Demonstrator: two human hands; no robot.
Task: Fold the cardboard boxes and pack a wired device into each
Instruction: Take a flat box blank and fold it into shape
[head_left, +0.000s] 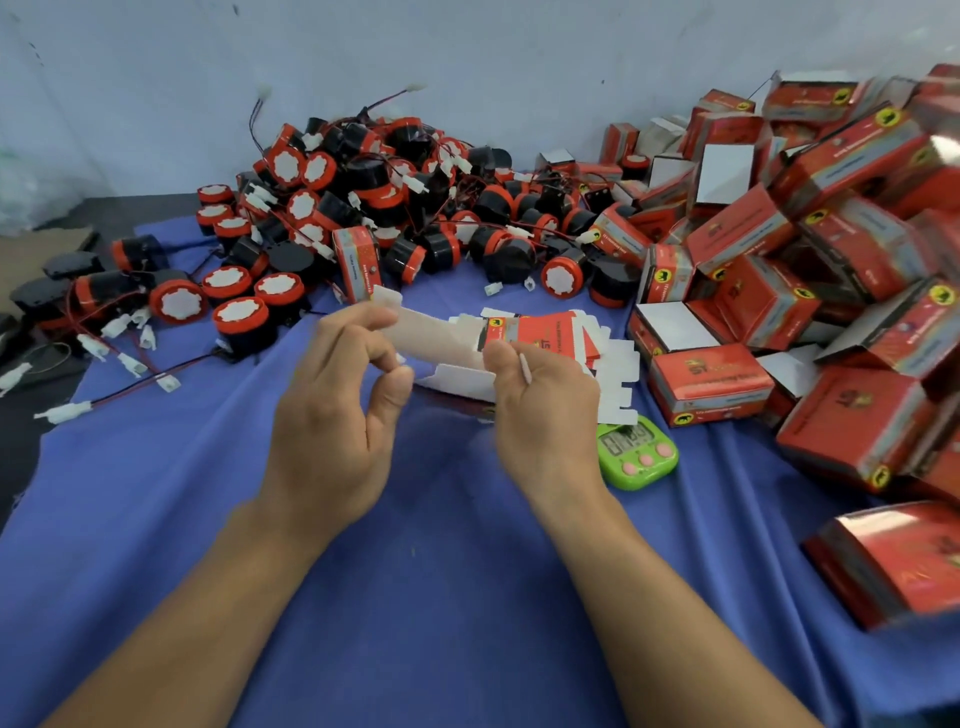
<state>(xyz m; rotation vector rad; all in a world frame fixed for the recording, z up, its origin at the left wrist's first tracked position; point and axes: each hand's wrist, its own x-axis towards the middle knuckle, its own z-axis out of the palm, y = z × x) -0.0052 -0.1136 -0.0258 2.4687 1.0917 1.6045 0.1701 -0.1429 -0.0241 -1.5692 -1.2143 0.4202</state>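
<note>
An unfolded red and white cardboard box (457, 340) is held flat above the blue cloth, white inside facing me. My left hand (348, 384) pinches its left flap between thumb and fingers. My right hand (540, 395) grips its right part, thumb on the near edge. Under it lies a small stack of flat box blanks (613, 374). A heap of black and red round wired devices (395, 197) with white plugs fills the far centre and left. One folded box (356, 262) stands upright at the heap's front.
A large pile of folded red boxes (810, 270) covers the right side, some with open white flaps. A green digital timer (638, 453) lies just right of my right wrist. The blue cloth (441, 597) covers the table; a pale wall runs behind.
</note>
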